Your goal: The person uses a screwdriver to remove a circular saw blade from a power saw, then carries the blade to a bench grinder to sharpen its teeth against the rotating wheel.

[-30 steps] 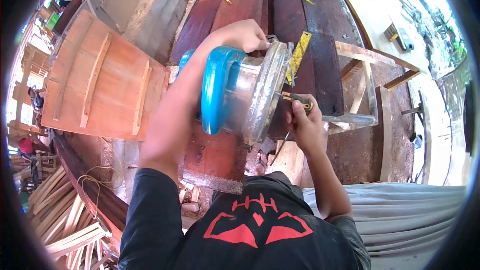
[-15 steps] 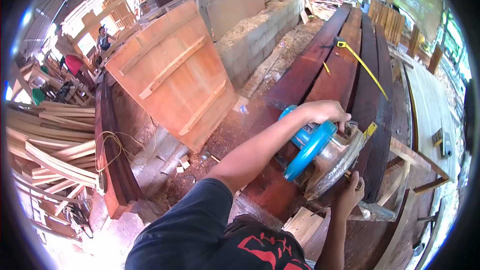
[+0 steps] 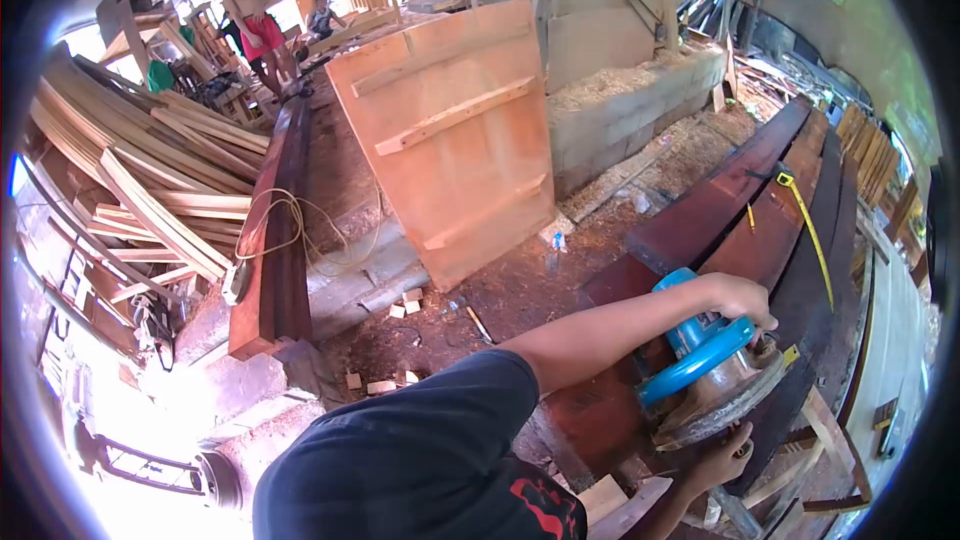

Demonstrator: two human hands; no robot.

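Your view swung left; your left hand [image 3: 738,297] gripped the heavy, rigid saw [image 3: 712,380], right hand [image 3: 722,457] clenched beneath its base.

Daylight floods in beyond the tall pale-orange wooden panel [image 3: 455,130]; the lower left corner glares white, and fisheye bending with black vignette rings the edges.

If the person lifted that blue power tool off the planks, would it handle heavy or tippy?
The power tool looks fairly heavy: bulky metal body and base. It probably needs both hands; the left hand grips its top, the right hand its lower edge. Tilted on the dark planks, it might tip if released.
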